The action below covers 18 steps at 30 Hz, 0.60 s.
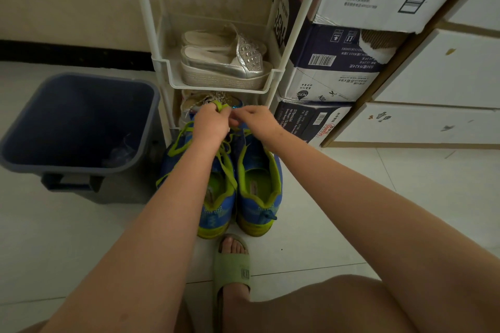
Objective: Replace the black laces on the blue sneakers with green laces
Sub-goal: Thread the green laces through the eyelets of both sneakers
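Two blue sneakers with lime-green trim stand side by side on the floor, heels toward me: the left sneaker (213, 197) and the right sneaker (259, 186). A green lace (226, 167) hangs loosely over the left sneaker's opening. My left hand (211, 121) grips a loop of green lace above the toe end. My right hand (257, 119) pinches the lace right beside it. The toes and eyelets are hidden behind my hands. No black laces show.
A dark blue bin (78, 121) stands to the left of the sneakers. A white shoe rack (224, 81) with silver platform sandals (224, 62) is behind them. Stacked cardboard boxes (332, 70) and white drawers (433, 76) fill the right. My foot in a green slipper (232, 267) is just behind the heels.
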Available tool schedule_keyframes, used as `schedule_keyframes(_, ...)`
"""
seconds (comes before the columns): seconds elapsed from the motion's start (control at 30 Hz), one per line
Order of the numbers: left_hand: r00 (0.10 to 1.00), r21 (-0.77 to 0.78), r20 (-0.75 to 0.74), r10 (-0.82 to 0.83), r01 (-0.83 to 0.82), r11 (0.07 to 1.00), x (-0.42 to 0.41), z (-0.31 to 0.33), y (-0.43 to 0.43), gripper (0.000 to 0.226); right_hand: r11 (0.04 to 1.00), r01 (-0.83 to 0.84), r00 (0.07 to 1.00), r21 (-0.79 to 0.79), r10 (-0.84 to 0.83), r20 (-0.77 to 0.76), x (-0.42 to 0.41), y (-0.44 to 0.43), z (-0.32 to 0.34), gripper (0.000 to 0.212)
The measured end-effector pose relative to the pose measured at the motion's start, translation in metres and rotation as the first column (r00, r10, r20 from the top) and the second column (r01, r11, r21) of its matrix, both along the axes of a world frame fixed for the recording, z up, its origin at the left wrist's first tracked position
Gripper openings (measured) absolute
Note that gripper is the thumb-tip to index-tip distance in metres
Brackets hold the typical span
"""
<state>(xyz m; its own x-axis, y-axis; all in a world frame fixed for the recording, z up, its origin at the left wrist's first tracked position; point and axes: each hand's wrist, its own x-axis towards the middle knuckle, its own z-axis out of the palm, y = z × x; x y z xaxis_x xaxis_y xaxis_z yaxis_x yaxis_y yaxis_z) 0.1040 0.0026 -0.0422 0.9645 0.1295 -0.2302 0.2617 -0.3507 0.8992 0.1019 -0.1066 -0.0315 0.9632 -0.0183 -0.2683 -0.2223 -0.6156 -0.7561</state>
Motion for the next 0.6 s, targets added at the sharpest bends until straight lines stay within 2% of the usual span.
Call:
schedule_keyframes(0.03, 0.999, 0.012, 0.010, -0.042, 0.042, 0.999, 0.000, 0.005, 0.001, 0.019, 0.992, 0.049, 0.998, 0.117, -0.044, -0.044, 0.000, -0.002, 0.006, 0.040)
schedule_keyframes(0.1, 0.994, 0.019, 0.012, -0.109, 0.109, 0.994, -0.003, 0.015, 0.004, 0.020, 0.961, 0.104, 0.990, 0.256, -0.075, -0.120, -0.003, -0.007, 0.017, 0.050)
schedule_keyframes(0.17, 0.985, -0.082, -0.037, -0.168, 0.165, 0.983, -0.009, 0.024, 0.006, 0.026, 0.925, 0.108, 0.986, 0.364, -0.052, -0.160, -0.005, -0.008, 0.020, 0.052)
schedule_keyframes(0.27, 0.958, -0.261, -0.115, -0.263, 0.226, 0.938, -0.020, 0.032, 0.008, 0.028, 0.833, 0.151, 0.974, 0.532, -0.034, -0.223, -0.003, -0.008, 0.020, 0.043)
schedule_keyframes(0.33, 0.945, -0.332, -0.125, -0.304, 0.249, 0.910, -0.023, 0.033, 0.011, 0.031, 0.828, 0.134, 0.973, 0.544, -0.005, -0.233, -0.001, -0.010, 0.022, 0.035)
schedule_keyframes(0.43, 0.922, -0.333, -0.146, -0.358, 0.295, 0.896, -0.027, 0.037, 0.013, 0.036, 0.851, 0.099, 0.974, 0.515, 0.024, -0.226, -0.003, -0.015, 0.024, 0.027)
schedule_keyframes(0.5, 0.942, -0.340, -0.158, -0.296, 0.230, 0.912, -0.030, 0.040, 0.013, 0.030, 0.865, 0.100, 0.977, 0.492, 0.009, -0.214, -0.006, -0.018, 0.028, 0.024)
schedule_keyframes(0.6, 0.987, -0.331, -0.164, -0.006, -0.049, 0.942, -0.026, 0.034, 0.019, 0.020, 0.835, 0.171, 0.981, 0.522, -0.093, -0.171, -0.009, -0.028, 0.040, 0.029)
